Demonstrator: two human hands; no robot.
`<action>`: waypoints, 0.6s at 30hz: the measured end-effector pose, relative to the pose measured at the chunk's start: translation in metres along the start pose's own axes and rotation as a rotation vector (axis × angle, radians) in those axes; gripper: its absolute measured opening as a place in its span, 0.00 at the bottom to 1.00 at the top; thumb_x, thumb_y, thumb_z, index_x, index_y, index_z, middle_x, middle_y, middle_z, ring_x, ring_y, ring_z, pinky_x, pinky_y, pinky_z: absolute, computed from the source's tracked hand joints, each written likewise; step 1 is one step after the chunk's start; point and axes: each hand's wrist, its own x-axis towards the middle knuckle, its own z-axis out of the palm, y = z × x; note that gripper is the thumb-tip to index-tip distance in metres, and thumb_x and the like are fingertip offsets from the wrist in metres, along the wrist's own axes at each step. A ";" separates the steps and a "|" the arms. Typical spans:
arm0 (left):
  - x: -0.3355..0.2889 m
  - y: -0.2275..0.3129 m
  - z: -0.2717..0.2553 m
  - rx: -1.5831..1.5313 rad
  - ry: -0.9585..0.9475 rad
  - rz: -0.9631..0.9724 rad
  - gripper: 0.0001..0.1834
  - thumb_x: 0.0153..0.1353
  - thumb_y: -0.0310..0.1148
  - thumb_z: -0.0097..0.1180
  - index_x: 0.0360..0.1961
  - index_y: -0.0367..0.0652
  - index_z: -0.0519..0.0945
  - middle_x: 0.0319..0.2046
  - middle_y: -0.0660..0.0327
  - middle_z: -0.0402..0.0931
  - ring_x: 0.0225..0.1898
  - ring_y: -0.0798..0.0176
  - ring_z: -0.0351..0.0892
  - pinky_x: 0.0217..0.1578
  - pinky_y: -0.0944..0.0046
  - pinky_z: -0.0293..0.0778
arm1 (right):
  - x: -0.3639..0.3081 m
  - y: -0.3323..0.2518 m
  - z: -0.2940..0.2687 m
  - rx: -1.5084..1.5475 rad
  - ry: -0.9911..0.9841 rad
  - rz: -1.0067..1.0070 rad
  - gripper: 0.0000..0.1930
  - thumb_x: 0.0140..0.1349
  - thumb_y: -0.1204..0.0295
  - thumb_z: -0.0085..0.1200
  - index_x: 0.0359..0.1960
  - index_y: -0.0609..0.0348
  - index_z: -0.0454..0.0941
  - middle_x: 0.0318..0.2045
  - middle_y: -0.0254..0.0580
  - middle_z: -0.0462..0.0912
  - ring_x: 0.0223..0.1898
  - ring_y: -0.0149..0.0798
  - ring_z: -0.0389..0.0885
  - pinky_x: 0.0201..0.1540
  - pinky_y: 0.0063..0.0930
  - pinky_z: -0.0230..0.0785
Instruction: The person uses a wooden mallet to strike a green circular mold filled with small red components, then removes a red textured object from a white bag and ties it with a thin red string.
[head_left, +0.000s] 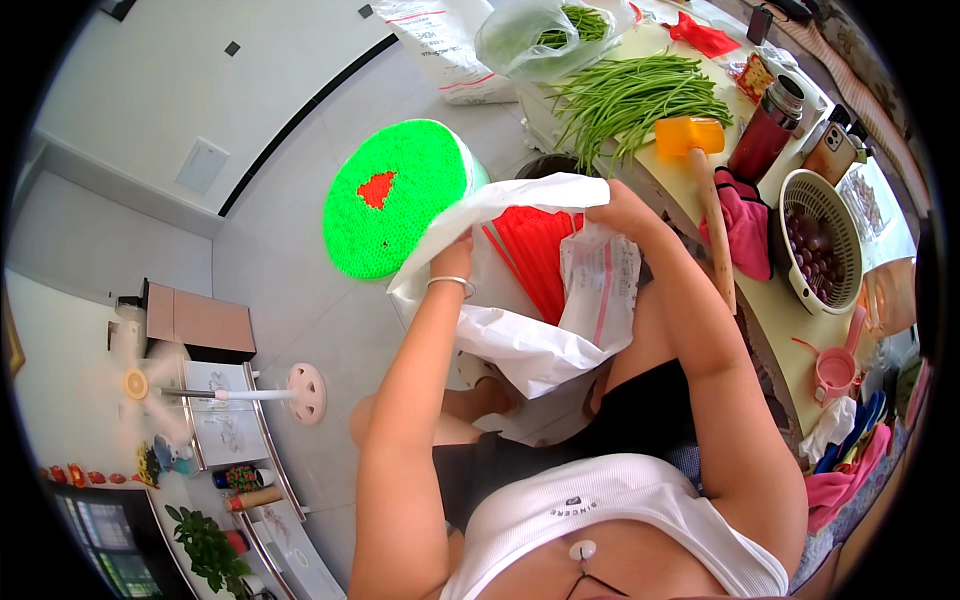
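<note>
A large white plastic bag [530, 350] gapes between my two hands, over my lap. Long red straw-like sticks [535, 262] lie inside it, beside a clear printed wrapper [598, 285]. My right hand [622, 210] is closed on the bag's upper right edge. At the opposite side, my left hand [452, 262], with a bracelet at the wrist, is closed at the bag's far rim; the white fold partly hides its fingers. Just beyond it stands a round, tightly packed bundle of bright green tubes [400, 200], with a red patch [377, 190] in its top.
On the table to the right are green stalks [645, 95], an orange-headed mallet [712, 215], a dark red flask [768, 130], a basket of dark round fruit [855, 235] and a pink dipper [838, 370]. A fan [135, 383] stands left; a white sack [450, 50] stands behind.
</note>
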 end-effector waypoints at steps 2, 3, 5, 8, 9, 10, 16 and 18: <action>0.009 0.000 0.007 -0.218 0.018 -0.099 0.16 0.61 0.29 0.56 0.49 0.35 0.81 0.44 0.56 0.81 0.45 0.61 0.78 0.46 0.64 0.71 | 0.008 0.013 -0.003 0.049 -0.051 0.001 0.23 0.46 0.75 0.59 0.48 0.68 0.77 0.39 0.43 0.83 0.38 0.36 0.80 0.42 0.31 0.73; 0.011 0.006 0.009 -0.215 0.003 -0.145 0.17 0.60 0.30 0.57 0.49 0.35 0.81 0.41 0.59 0.81 0.41 0.64 0.77 0.43 0.66 0.71 | 0.008 0.017 -0.005 0.062 -0.062 0.018 0.21 0.46 0.75 0.59 0.46 0.67 0.79 0.38 0.43 0.83 0.38 0.37 0.80 0.42 0.32 0.73; 0.015 0.016 0.013 -0.227 -0.014 -0.184 0.18 0.58 0.33 0.59 0.48 0.36 0.82 0.36 0.63 0.80 0.35 0.68 0.74 0.38 0.68 0.70 | 0.004 0.022 -0.004 0.091 -0.086 0.050 0.19 0.47 0.75 0.57 0.43 0.65 0.81 0.35 0.42 0.83 0.38 0.37 0.80 0.41 0.33 0.72; 0.023 0.008 0.007 -0.160 0.005 -0.116 0.20 0.58 0.40 0.61 0.46 0.37 0.83 0.31 0.68 0.78 0.30 0.71 0.70 0.35 0.69 0.68 | -0.016 -0.002 0.008 0.232 -0.258 0.108 0.21 0.45 0.76 0.58 0.46 0.63 0.80 0.37 0.42 0.82 0.37 0.38 0.80 0.42 0.34 0.73; 0.031 0.000 0.005 -0.064 0.011 -0.055 0.19 0.58 0.42 0.60 0.45 0.38 0.83 0.30 0.69 0.77 0.30 0.71 0.69 0.35 0.68 0.68 | -0.015 0.000 0.011 0.270 -0.294 0.175 0.23 0.44 0.77 0.59 0.47 0.62 0.79 0.38 0.42 0.81 0.36 0.39 0.80 0.41 0.35 0.75; 0.034 -0.008 0.002 -0.067 0.001 -0.080 0.19 0.58 0.43 0.60 0.44 0.40 0.83 0.30 0.70 0.77 0.30 0.71 0.69 0.35 0.67 0.68 | -0.009 0.007 0.015 0.278 -0.322 0.180 0.21 0.44 0.77 0.60 0.44 0.62 0.80 0.37 0.41 0.82 0.36 0.38 0.81 0.40 0.35 0.75; 0.027 0.019 0.020 -0.455 -0.208 -0.302 0.20 0.60 0.51 0.58 0.45 0.49 0.80 0.35 0.69 0.78 0.39 0.69 0.75 0.39 0.64 0.69 | 0.028 0.075 0.031 0.719 -0.218 0.408 0.06 0.45 0.81 0.54 0.27 0.68 0.78 0.29 0.46 0.81 0.26 0.41 0.80 0.31 0.41 0.77; 0.027 0.018 0.037 -0.582 -0.146 -0.271 0.23 0.61 0.54 0.57 0.50 0.51 0.77 0.41 0.68 0.78 0.42 0.68 0.77 0.40 0.62 0.72 | 0.047 0.104 0.032 0.775 -0.194 0.446 0.07 0.44 0.81 0.52 0.27 0.68 0.78 0.27 0.47 0.79 0.23 0.41 0.79 0.28 0.41 0.75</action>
